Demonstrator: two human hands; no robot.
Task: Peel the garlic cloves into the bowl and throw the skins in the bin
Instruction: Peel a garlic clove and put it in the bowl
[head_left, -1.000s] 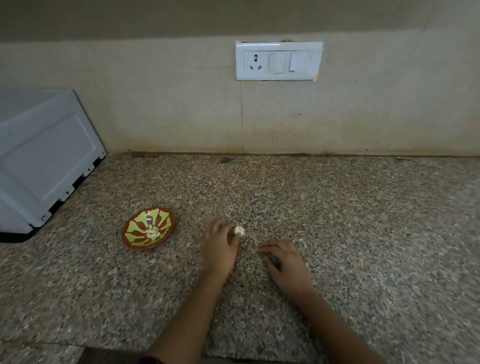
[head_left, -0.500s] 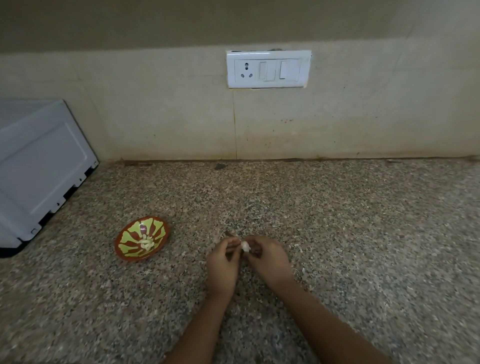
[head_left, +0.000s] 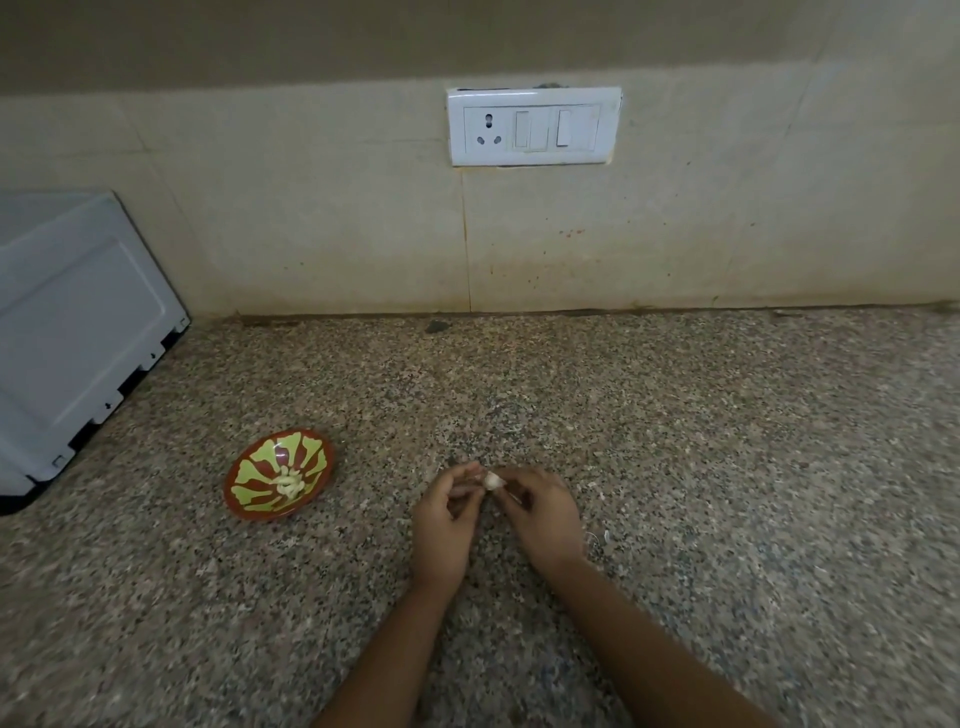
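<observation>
The left hand (head_left: 445, 519) and right hand (head_left: 543, 519) meet above the worktop (head_left: 701, 441), fingertips pinching one clove (head_left: 492, 480) between them. The bowl (head_left: 244, 470), holding peeled cloves (head_left: 289, 484), lies to the left, nearer the left hand. The clove's long axis cannot be told.

Only the person's two arms show, from partway along the forearm to the fingertips. The left forearm (head_left: 384, 654) and right forearm (head_left: 649, 649) are bare along all of their visible length, smooth and slender, narrowing to the wrists. The left hand (head_left: 441, 525) and right hand (head_left: 545, 519) are bare as well, with short, rounded fingers (head_left: 527, 477). Nails and finer detail are too small and dim to make out
</observation>
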